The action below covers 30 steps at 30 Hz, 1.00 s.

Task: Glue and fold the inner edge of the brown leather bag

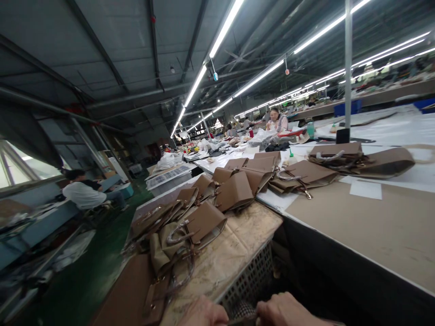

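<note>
My left hand (pixel 204 313) and my right hand (pixel 285 310) show only at the bottom edge, close together, with knuckles up and fingers curled. Between them a small dark thing (pixel 243 320) is pinched; I cannot make out what it is. Just beyond the hands lies a paper-covered bench (pixel 234 249) carrying several tan leather handbags (pixel 204 222) with looped handles. More tan handbags (pixel 302 174) lie in a row along the long worktable (pixel 374 226) to the right.
A perforated grey crate (pixel 251 278) sits under the bench's edge near my hands. A steel pole (pixel 348 68) rises from the worktable. One person (pixel 84 192) sits at a left bench, another person (pixel 277 120) far back. A green floor aisle (pixel 102 262) runs left.
</note>
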Motion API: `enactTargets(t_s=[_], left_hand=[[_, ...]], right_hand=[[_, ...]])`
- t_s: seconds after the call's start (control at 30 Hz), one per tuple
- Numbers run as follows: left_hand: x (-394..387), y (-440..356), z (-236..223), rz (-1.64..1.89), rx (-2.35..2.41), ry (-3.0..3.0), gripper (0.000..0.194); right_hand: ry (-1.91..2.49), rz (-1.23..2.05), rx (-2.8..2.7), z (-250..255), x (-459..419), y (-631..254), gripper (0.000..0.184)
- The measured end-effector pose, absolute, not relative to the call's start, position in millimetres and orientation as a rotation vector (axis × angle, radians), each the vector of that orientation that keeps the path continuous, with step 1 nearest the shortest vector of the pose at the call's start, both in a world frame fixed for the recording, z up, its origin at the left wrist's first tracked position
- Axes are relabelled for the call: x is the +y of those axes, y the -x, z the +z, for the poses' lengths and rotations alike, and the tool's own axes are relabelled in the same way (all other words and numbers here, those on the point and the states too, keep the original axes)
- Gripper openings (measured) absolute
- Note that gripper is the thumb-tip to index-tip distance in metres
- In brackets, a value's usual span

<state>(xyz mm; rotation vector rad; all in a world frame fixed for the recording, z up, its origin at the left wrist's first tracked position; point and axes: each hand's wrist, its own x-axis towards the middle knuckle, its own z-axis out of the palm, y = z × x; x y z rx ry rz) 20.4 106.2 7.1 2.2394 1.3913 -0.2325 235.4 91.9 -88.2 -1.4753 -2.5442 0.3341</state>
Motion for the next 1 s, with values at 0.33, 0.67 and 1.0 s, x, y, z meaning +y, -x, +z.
enactTargets(t_s=[0.33, 0.67, 1.0], left_hand=[[98, -4, 28, -0.147, 1.298, -1.737, 0.031], [89, -22, 44, -0.104, 1.416, -2.089, 0.031], [89, -23, 37, -0.07, 1.476, -1.788, 0.023]], right_hand=[[1.415, 1.048, -2.443, -38, 41, -342, 0.036], [1.459, 0.958, -2.461, -34, 32, -336, 0.034], [1.311, 0.899, -2.401, -15, 20, -338, 0.029]])
